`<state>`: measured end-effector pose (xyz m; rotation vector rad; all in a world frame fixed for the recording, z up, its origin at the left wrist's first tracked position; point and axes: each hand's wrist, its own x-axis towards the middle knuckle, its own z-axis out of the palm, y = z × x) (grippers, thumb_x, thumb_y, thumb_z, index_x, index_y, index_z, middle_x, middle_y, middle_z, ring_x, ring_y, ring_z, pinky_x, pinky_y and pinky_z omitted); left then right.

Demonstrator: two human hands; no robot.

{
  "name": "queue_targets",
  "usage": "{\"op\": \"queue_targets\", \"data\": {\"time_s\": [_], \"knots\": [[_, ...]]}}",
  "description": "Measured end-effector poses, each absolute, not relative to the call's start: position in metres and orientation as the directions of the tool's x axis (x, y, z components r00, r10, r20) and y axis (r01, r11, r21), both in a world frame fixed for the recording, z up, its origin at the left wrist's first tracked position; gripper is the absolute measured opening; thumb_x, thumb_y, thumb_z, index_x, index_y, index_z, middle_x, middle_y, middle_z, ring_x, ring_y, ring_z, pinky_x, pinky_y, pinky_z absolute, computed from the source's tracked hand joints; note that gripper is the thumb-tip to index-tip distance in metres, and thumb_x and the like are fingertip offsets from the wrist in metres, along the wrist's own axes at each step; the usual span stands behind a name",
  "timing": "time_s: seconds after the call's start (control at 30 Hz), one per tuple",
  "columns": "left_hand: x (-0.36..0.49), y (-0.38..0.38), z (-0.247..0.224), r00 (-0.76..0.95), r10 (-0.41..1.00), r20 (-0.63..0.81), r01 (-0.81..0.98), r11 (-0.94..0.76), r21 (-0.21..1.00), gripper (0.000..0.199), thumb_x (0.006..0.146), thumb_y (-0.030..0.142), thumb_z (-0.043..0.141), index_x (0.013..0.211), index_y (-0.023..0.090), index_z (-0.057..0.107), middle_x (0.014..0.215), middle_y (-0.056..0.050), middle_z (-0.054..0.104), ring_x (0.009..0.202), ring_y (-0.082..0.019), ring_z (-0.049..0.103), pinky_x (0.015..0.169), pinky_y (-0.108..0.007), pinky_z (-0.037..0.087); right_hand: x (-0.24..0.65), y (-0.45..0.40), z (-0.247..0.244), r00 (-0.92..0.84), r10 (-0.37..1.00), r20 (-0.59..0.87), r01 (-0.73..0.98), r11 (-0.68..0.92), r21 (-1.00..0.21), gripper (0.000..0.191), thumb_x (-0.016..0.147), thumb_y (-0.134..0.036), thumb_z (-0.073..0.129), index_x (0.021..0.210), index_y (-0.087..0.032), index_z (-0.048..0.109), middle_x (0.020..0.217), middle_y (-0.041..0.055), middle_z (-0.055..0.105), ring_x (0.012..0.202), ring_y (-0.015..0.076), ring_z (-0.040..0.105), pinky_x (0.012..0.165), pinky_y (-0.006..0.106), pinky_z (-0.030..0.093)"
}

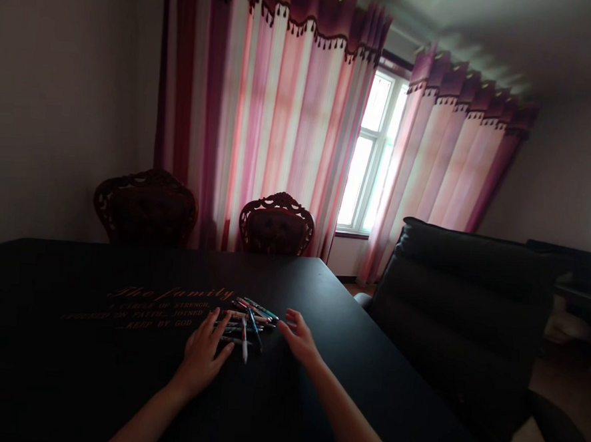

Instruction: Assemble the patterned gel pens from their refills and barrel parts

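Note:
Several pens (pixel 253 326) lie in a loose, crossed heap on the dark table (pixel 284 407). A white pen (pixel 245 341) points toward me at the near side of the heap, beside a blue pen (pixel 255 328). My left hand (pixel 206 349) rests at the heap's left side with its fingers spread, the fingertips over or beside the pen ends; whether they touch is unclear. To the right of the heap is my right hand (pixel 299 338), its fingers apart and slightly curled, with nothing seen in it. The thumb points at the pen ends.
Orange lettering (pixel 170 307) is printed on the tabletop left of the pens. Two carved chairs (pixel 146 205) stand behind the far edge. A black office chair (pixel 459 324) is close by the right edge. Striped curtains (pixel 282 113) hang around a bright window (pixel 372 152).

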<state>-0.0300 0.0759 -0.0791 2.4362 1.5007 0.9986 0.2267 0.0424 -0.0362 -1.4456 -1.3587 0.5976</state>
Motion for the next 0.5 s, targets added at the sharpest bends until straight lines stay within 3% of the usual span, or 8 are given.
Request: {"op": "queue_targets", "data": {"time_s": [0.13,0.23,0.3,0.37,0.43,0.5], "knots": [[-0.027,0.073,-0.075,0.321,0.801,0.505,0.794,-0.518,0.318,0.056,0.095,0.044,0.04,0.147,0.026,0.036,0.157,-0.011,0.03,0.143,-0.03,0.028,0.11,-0.054,0.029,0.267,-0.037,-0.028,0.26,0.881,0.395,0.431,0.259,-0.864,0.043,0.086,-0.045,0.055,0.122,-0.02,0.055,0.117,0.0113,0.065,0.103,0.0251,0.065,0.084,0.036,0.054],[-0.025,0.076,-0.076,0.291,0.796,0.531,0.815,-0.497,0.299,0.056,0.095,0.044,0.036,0.146,0.022,0.037,0.155,-0.012,0.035,0.141,-0.03,0.033,0.107,-0.051,0.035,0.316,-0.116,-0.048,0.488,0.681,0.546,0.576,0.219,-0.788,0.037,0.089,-0.046,0.052,0.117,-0.022,0.056,0.118,0.0105,0.064,0.102,0.0248,0.063,0.088,0.038,0.05],[-0.026,0.082,-0.08,0.271,0.789,0.551,0.824,-0.486,0.291,0.056,0.095,0.043,0.033,0.145,0.02,0.038,0.153,-0.013,0.039,0.139,-0.03,0.037,0.107,-0.049,0.036,0.354,-0.167,-0.08,0.694,0.401,0.598,0.647,0.015,-0.762,0.039,0.088,-0.049,0.049,0.113,-0.02,0.056,0.115,0.0125,0.063,0.098,0.0266,0.062,0.088,0.041,0.048],[-0.027,0.09,-0.084,0.241,0.798,0.553,0.845,-0.453,0.286,0.057,0.095,0.045,0.03,0.143,0.014,0.04,0.15,-0.014,0.041,0.138,-0.03,0.038,0.108,-0.046,0.035,0.388,-0.212,-0.121,0.817,0.164,0.554,0.577,-0.26,-0.774,0.044,0.088,-0.053,0.042,0.11,-0.016,0.056,0.109,0.0167,0.064,0.099,0.0304,0.062,0.087,0.043,0.047],[-0.029,0.098,-0.088,0.218,0.819,0.53,0.856,-0.421,0.299,0.055,0.097,0.045,0.028,0.141,0.013,0.037,0.152,-0.011,0.04,0.138,-0.03,0.038,0.107,-0.047,0.034,0.412,-0.243,-0.162,0.897,0.224,0.38,0.438,-0.552,-0.709,0.049,0.087,-0.054,0.036,0.108,-0.014,0.055,0.104,0.0197,0.066,0.098,0.0315,0.064,0.083,0.042,0.049],[-0.03,0.102,-0.09,0.251,0.801,0.543,0.842,-0.458,0.286,0.052,0.096,0.047,0.031,0.142,0.02,0.032,0.153,-0.003,0.039,0.137,-0.029,0.038,0.105,-0.049,0.034,0.422,-0.258,-0.195,0.918,0.272,0.29,0.397,-0.649,-0.649,0.046,0.079,-0.055,0.048,0.099,-0.015,0.06,0.095,0.0183,0.069,0.091,0.0326,0.067,0.08,0.041,0.05]]}}
